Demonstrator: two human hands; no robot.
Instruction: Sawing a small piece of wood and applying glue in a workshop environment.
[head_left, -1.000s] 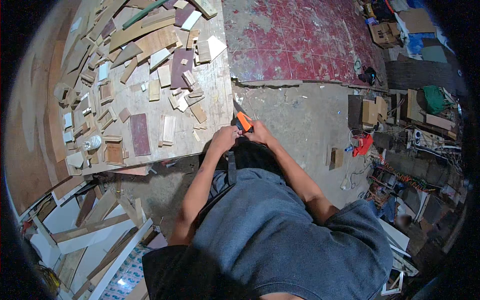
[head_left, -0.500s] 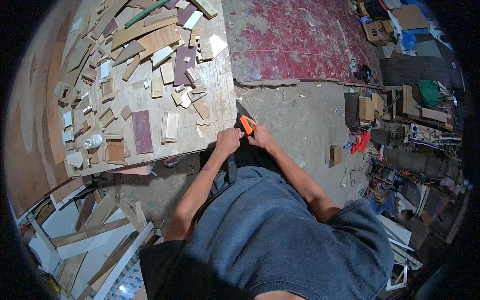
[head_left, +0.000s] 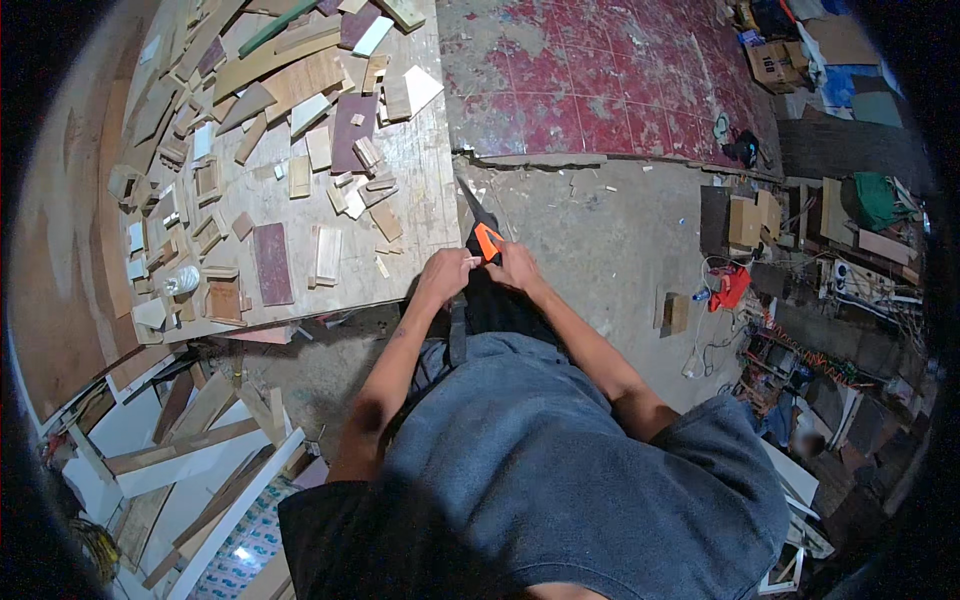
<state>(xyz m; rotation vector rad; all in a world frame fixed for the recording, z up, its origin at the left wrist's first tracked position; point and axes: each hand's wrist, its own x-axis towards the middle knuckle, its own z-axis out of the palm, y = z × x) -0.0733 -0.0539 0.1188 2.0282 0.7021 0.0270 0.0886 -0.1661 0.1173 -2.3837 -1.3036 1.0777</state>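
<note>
My right hand [head_left: 515,268] is closed round the orange handle of a hand saw [head_left: 487,241]. The saw's dark blade [head_left: 477,208] points away from me, beside the right edge of the worktable [head_left: 420,262]. Close by on the left, my left hand [head_left: 445,277] is closed at the table's near right corner, its fingertips almost touching the saw handle. Whatever its fingers pinch is too small and too covered to make out.
Wood offcuts [head_left: 300,95], small wooden boxes [head_left: 224,300], a dark red board [head_left: 271,264] and a coiled bulb [head_left: 183,280] lie on the table. Scrap boards [head_left: 185,450] pile up at lower left. Cables and a red cloth [head_left: 731,287] lie on the right.
The saw has slid a little away from me, and more of its blade shows. Both hands stay close together at the table corner. My view has shifted slightly.
</note>
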